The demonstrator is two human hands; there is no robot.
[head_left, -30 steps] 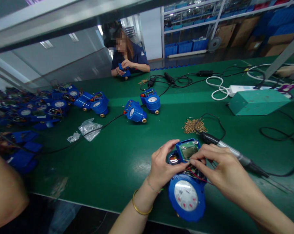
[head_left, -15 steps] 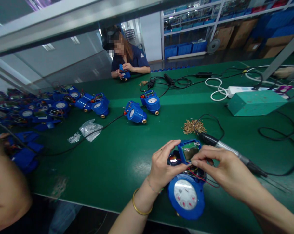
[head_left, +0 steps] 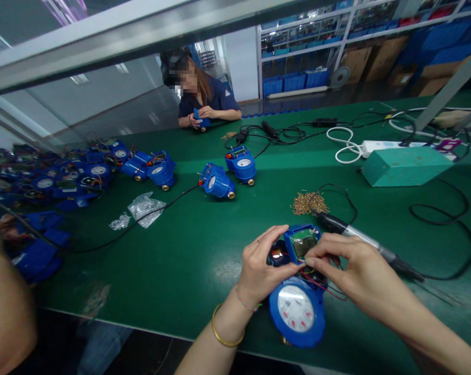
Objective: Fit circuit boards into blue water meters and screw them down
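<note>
A blue water meter (head_left: 297, 312) with a round white dial lies in front of me near the table edge. My left hand (head_left: 261, 265) grips the meter's blue display housing (head_left: 293, 249), thumb along its lower edge. Inside that housing sits a green circuit board with a small screen (head_left: 304, 245). My right hand (head_left: 337, 260) pinches at the housing's lower right edge; what its fingertips hold is hidden, perhaps one of the thin wires there. Red and dark wires (head_left: 317, 281) run between housing and dial. An electric screwdriver (head_left: 368, 242) lies beyond my right hand.
A pile of small brass screws (head_left: 309, 203) lies behind the meter. Two more meters (head_left: 219, 181) stand mid-table, with many heaped at left. A plastic bag (head_left: 146, 208), a black cable and a green power box (head_left: 407, 165) are around. Co-workers sit opposite and at left.
My hands keep nearly the same hold on the meter, with only slight finger movement. The view has shifted a little. The co-worker's arm at left has moved slightly.
</note>
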